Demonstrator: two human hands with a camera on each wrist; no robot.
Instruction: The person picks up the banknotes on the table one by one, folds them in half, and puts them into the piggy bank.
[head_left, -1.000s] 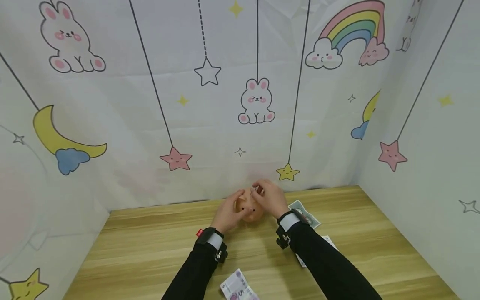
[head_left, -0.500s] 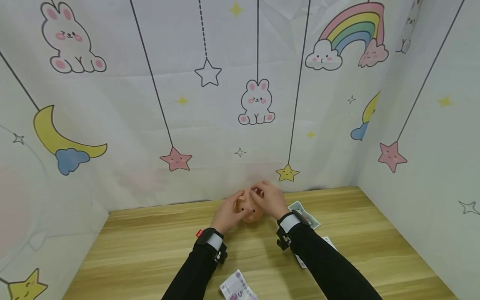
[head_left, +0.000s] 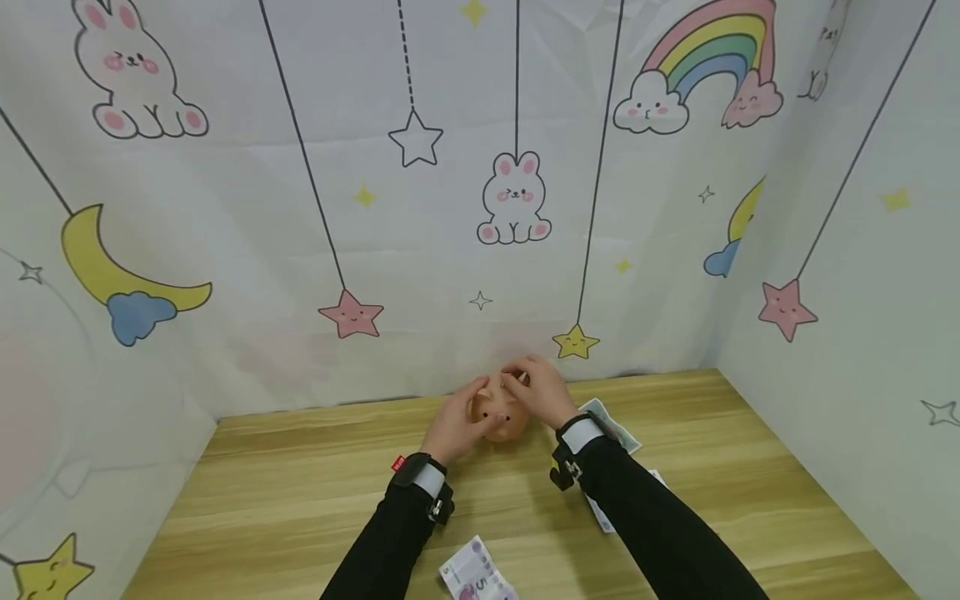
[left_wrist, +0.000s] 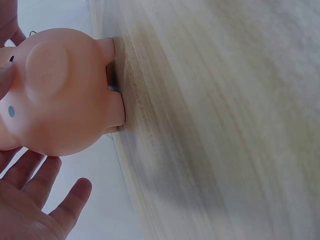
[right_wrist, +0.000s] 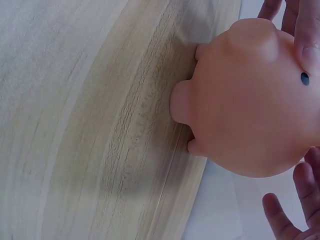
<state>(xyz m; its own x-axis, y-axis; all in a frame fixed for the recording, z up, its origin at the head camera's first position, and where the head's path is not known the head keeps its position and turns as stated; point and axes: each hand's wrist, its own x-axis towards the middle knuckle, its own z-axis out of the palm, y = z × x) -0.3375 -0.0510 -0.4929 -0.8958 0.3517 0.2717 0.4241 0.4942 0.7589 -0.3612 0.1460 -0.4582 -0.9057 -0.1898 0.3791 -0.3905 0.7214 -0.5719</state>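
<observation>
An orange-pink piggy bank (head_left: 498,417) stands on the wooden table close to the back wall, its snout facing me. My left hand (head_left: 452,429) grips its left side. The thumb lies across the face beside an eye, as the left wrist view shows, with the other fingers (left_wrist: 45,180) around the side. At the top of the piggy bank is my right hand (head_left: 546,392), thumb and index finger bent together there. Its outer fingers (right_wrist: 277,212) are spread apart in the right wrist view. I cannot tell whether the right fingertips pinch anything.
A green banknote (head_left: 613,429) lies to the right, partly behind the right wrist. Another banknote (head_left: 602,515) shows from under the right sleeve, and a purple one (head_left: 476,571) marked 5 is at the front. A printed curtain (head_left: 420,250) closes off the back.
A whitish bit at the right fingertips a second ago no longer shows. The right fingers have shifted slightly over the top; the left hand and piggy bank keep their place.
</observation>
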